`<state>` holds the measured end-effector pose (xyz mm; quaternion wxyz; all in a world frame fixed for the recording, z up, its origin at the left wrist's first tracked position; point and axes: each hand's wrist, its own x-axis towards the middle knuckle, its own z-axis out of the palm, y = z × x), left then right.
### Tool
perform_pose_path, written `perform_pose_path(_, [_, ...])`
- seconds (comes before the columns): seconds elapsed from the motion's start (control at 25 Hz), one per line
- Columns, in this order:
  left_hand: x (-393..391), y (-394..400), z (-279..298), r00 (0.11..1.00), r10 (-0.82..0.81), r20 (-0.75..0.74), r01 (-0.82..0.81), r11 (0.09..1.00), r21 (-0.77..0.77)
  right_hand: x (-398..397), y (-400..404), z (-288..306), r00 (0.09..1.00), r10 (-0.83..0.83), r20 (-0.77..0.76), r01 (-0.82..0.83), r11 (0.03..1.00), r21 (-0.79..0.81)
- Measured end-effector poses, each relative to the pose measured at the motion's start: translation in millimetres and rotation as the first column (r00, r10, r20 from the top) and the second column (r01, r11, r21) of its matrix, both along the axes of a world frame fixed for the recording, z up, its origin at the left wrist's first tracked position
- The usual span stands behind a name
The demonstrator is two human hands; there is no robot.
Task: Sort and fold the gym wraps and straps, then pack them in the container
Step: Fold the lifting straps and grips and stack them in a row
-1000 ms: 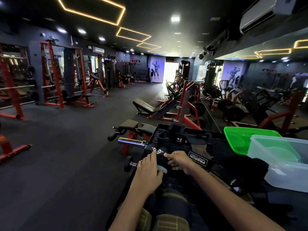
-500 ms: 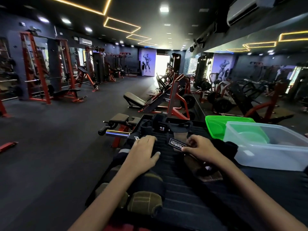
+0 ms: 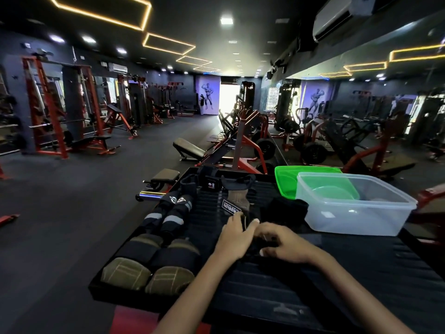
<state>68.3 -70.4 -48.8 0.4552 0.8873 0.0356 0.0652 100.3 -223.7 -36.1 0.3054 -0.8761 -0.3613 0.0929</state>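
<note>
Hands (image 3: pixel 237 237) now together, strap (image 3: pixel 258 247) perhaps gripped

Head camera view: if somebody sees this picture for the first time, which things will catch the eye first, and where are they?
Probably the clear plastic container at the right of the dark table, with a bright green lid behind it. Next, the left hand and the right hand meet at the table's middle over a dark strap. At the left, rolled wraps lie in paired rows.
</note>
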Motion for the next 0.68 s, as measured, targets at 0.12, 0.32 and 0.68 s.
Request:
perform_pose_path(0.12, [-2,8,-2,0.995,0.101,-0.002,-0.101,0.995,0.006,-1,-5,-7,0.997,0.021,0.075,-0.018,0.999,-0.047])
perform_pose_path(0.32, [-8,28,3,0.963,0.270,0.007,-0.269,0.960,-0.074,2,-5,-8,0.890,-0.077,0.450,0.274,0.878,-0.392])
perform_pose_path(0.68, [-9,34,0,0.957,0.289,-0.039,-0.290,0.927,-0.237,16,-19,-10,0.823,-0.374,0.429,0.549,0.719,-0.427])
